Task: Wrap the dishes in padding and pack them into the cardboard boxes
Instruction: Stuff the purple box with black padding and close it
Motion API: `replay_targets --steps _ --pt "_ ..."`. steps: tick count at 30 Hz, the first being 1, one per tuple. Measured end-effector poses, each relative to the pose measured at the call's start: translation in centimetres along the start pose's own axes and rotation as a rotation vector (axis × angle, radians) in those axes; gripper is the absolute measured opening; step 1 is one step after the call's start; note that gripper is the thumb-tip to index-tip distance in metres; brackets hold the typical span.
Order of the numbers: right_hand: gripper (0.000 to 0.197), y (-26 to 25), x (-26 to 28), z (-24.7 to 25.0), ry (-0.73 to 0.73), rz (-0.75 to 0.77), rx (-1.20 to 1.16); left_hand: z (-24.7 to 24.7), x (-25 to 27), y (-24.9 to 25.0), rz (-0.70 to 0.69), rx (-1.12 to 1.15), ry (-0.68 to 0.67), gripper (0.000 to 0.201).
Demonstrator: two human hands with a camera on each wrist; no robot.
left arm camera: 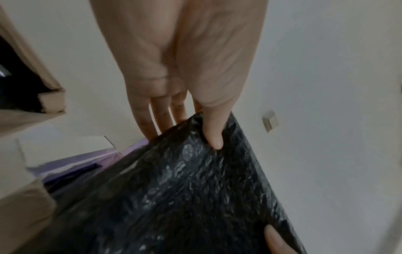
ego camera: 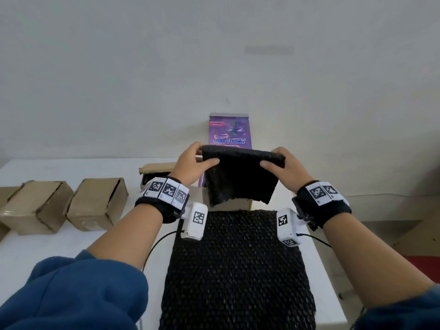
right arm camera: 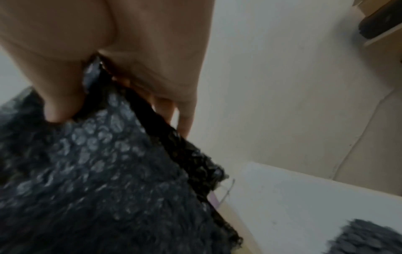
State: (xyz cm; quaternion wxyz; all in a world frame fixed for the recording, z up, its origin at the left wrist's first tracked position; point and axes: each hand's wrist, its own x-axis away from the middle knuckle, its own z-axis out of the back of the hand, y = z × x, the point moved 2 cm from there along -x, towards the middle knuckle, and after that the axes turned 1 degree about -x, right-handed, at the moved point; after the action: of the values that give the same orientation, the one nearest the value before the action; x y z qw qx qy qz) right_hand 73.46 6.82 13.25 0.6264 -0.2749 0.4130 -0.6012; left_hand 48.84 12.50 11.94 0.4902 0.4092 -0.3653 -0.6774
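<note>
A flat bundle wrapped in black bubble padding (ego camera: 240,175) (left arm camera: 185,189) (right arm camera: 91,163) hangs upright above an open box (ego camera: 238,206), its lower edge loose. My left hand (ego camera: 194,163) pinches its upper left corner, thumb (left arm camera: 212,135) in front and fingers (left arm camera: 152,120) behind. At the upper right corner my right hand (ego camera: 283,167) grips the same way, thumb (right arm camera: 58,103) on the near face. What the padding covers is hidden. A second sheet of black bubble padding (ego camera: 238,270) lies flat on the white table (ego camera: 47,248) below my wrists.
Two shut cardboard boxes (ego camera: 38,206) (ego camera: 100,203) sit at the left of the table. An open cardboard box (ego camera: 154,172) with something dark inside stands behind my left wrist. A purple printed carton (ego camera: 229,132) stands upright against the wall.
</note>
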Motion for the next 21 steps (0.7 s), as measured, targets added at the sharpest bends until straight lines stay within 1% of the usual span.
replay_targets --steps 1,2,4,5,6,7,9,11,12,13,15,16,18,19,21 --pt "0.019 -0.2 -1.2 -0.5 0.007 -0.032 -0.016 0.2 -1.0 -0.4 0.051 0.087 -0.002 0.035" --pt "0.02 -0.3 -2.5 -1.0 0.04 -0.057 -0.021 0.3 -2.0 -1.0 0.082 0.124 -0.007 0.047" --pt "0.026 -0.2 -4.8 -2.1 0.118 -0.11 -0.024 0.2 -3.7 -2.1 0.107 0.093 -0.05 0.073" --pt "0.032 -0.1 -5.7 -2.6 0.156 -0.134 -0.023 0.0 -4.2 -2.6 0.099 0.064 -0.067 0.081" --pt "0.037 0.1 -6.6 -3.1 0.191 -0.157 -0.027 -0.2 -4.9 -3.3 0.084 0.045 -0.073 0.083" --pt "0.043 0.4 -7.4 -3.6 0.222 -0.179 -0.04 -0.5 -5.5 -3.9 0.07 0.031 -0.065 0.08" --pt "0.054 1.2 -8.7 -4.5 0.251 -0.205 -0.068 -0.9 -6.7 -5.2 0.053 0.001 -0.022 0.069" --pt "0.061 1.8 -9.7 -5.3 0.266 -0.182 -0.036 -1.2 -7.9 -6.4 0.038 -0.012 0.012 0.059" --pt "0.063 2.1 -10.2 -5.7 0.266 -0.149 0.035 -1.3 -8.4 -7.1 0.034 -0.034 0.017 0.055" --pt "0.063 2.5 -10.6 -6.2 0.25 -0.12 0.156 -1.5 -8.9 -7.7 0.032 -0.077 0.011 0.052" --pt "0.061 3.0 -10.9 -7.3 0.186 -0.084 0.493 -1.9 -9.5 -8.9 0.038 -0.197 -0.023 0.052" --pt "0.059 3.1 -10.9 -8.1 0.147 -0.038 0.632 -2.2 -9.8 -9.4 0.033 -0.248 -0.039 0.052" --pt "0.061 3.1 -10.5 -10.0 -0.018 0.051 0.769 -2.7 -10.1 -10.3 0.011 -0.336 -0.061 0.053" --pt "0.065 3.5 -10.2 -11.1 -0.128 0.049 0.795 -2.9 -10.1 -10.7 -0.002 -0.378 -0.067 0.052" --pt "0.076 4.7 -9.9 -13.0 -0.319 -0.047 0.851 -3.1 -10.0 -11.6 -0.02 -0.444 -0.086 0.05"
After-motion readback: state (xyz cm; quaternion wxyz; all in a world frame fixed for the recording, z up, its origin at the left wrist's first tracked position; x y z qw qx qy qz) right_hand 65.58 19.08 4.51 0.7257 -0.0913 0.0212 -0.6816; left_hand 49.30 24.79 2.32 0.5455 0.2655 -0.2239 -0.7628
